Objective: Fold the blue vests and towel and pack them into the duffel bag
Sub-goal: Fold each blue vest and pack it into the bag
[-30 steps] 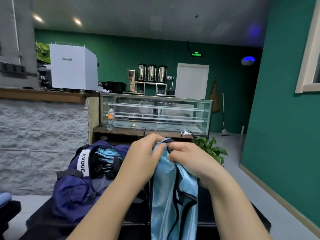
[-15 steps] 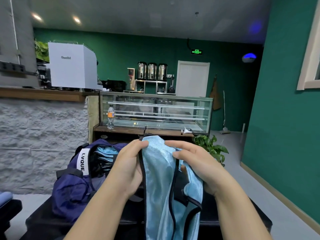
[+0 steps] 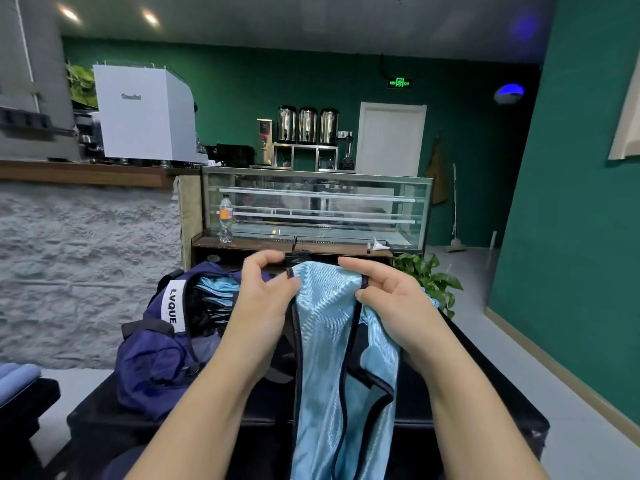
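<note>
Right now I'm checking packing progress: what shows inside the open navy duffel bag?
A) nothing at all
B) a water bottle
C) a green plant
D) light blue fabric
D: light blue fabric lies inside the open duffel bag, while both hands hold up another blue vest.
</note>
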Demonstrator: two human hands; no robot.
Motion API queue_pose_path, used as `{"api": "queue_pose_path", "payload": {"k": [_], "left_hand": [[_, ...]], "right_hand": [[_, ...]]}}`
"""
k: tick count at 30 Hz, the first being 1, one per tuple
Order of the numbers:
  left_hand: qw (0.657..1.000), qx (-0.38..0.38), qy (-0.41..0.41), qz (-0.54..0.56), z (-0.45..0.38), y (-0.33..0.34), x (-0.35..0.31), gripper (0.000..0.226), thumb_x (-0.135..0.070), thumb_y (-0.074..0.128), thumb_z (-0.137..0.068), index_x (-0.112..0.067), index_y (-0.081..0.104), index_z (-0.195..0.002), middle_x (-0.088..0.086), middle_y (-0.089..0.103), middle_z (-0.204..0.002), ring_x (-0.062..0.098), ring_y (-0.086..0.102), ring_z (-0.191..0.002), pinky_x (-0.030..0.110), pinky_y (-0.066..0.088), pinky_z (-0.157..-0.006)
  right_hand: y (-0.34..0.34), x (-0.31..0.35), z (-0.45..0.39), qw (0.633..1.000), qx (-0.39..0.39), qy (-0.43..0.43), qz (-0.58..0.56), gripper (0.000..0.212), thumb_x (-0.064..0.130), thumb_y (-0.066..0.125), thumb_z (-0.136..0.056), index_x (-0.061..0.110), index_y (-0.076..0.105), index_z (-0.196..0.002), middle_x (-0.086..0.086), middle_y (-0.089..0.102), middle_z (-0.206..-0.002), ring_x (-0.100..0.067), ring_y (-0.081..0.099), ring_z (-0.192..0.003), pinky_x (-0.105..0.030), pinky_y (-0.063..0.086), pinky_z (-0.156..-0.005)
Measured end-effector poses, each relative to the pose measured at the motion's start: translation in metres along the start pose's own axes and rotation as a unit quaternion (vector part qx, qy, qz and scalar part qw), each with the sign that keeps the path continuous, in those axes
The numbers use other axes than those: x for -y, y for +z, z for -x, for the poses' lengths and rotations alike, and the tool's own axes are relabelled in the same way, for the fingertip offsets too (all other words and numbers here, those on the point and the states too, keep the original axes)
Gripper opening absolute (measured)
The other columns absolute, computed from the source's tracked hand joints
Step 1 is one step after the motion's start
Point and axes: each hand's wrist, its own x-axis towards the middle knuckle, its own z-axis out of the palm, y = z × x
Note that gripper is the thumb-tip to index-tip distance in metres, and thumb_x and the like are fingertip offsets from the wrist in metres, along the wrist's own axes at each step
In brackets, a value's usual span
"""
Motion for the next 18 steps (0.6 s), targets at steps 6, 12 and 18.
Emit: {"api": "queue_pose_path", "payload": {"k": [6, 12, 18], "left_hand": [[0.981, 0.175, 0.002, -0.080, 0.009, -0.008, -0.002, 0.032, -0.008, 0.062, -0.091, -0.027, 0.059, -0.115, 0.000, 0.068, -0.079, 0.012, 0.061, -0.070, 0.016, 0.045, -0.065], [0.974, 0.154, 0.059, -0.153, 0.006, -0.014, 0.002, 0.027, 0.009, 0.063, -0.083, -0.015, 0.063, -0.098, -0.007, 0.069, -0.088, 0.000, 0.063, -0.084, 0.013, 0.048, -0.075], [0.960, 0.123, 0.083, -0.239, 0.000, -0.019, 0.005, 0.029, -0.006, 0.067, -0.086, -0.032, 0.066, -0.099, -0.009, 0.072, -0.096, 0.013, 0.066, -0.091, 0.029, 0.051, -0.084]], "right_hand": [[-0.007, 0.001, 0.004, 1.000, -0.006, -0.011, -0.008, 0.043, -0.005, 0.044, -0.094, 0.026, 0.061, -0.119, 0.022, 0.055, -0.047, -0.002, 0.045, -0.049, -0.014, 0.036, -0.051], [-0.008, -0.001, 0.006, 0.999, 0.025, -0.018, 0.042, 0.037, 0.004, 0.059, -0.090, 0.034, 0.062, -0.112, 0.013, 0.062, -0.067, -0.007, 0.054, -0.062, -0.015, 0.044, -0.058], [-0.009, -0.001, 0.007, 0.988, 0.030, -0.027, 0.148, 0.023, 0.013, 0.071, -0.083, 0.029, 0.063, -0.097, 0.011, 0.065, -0.091, 0.004, 0.061, -0.076, -0.005, 0.044, -0.064]]}}
